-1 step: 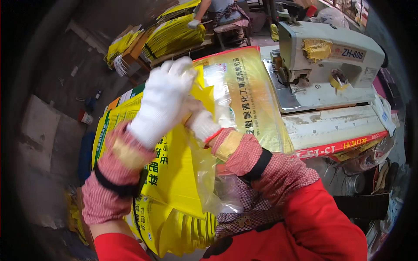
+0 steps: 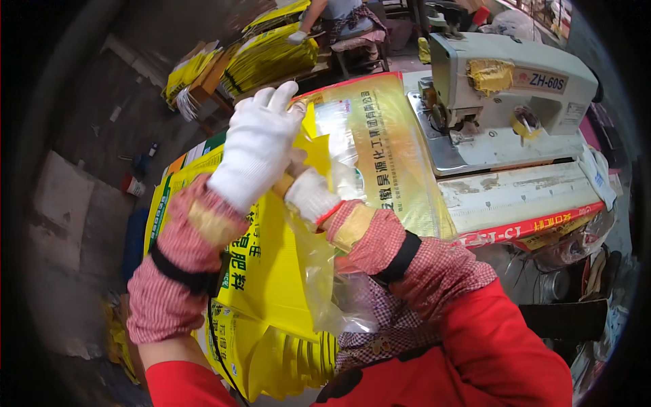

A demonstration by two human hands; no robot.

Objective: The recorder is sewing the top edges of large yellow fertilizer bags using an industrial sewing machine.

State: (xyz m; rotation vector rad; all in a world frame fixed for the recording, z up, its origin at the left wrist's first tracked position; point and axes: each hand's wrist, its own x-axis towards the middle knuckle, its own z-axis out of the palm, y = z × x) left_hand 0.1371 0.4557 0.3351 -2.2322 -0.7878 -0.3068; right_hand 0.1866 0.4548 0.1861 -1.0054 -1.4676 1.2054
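A yellow woven bag point(image 2: 271, 271) with a clear plastic liner point(image 2: 319, 271) lies on a stack in front of me. My left hand point(image 2: 261, 146), in a white knitted glove, is at the bag's raised upper edge, its fingers bent over the yellow material; the fingertips are partly hidden. Just below and to the right, my right hand point(image 2: 308, 190), also gloved, is closed on the bag where the liner comes out. Its fingers are partly covered by my left hand. A yellow flap point(image 2: 315, 146) stands up between and beyond the hands.
A yellowish printed bag point(image 2: 386, 149) lies flat beyond my right hand. At right stands a pale sewing machine point(image 2: 505, 88) on its table point(image 2: 515, 193). Behind are yellow bag stacks point(image 2: 268, 61) and another person's gloved hand point(image 2: 298, 37). More folded yellow bags point(image 2: 291, 359) lie nearest me.
My left hand has shifted slightly right, and its fingers look a little straighter. My right hand has moved slightly left. The other person's hand at the stack has moved slightly left.
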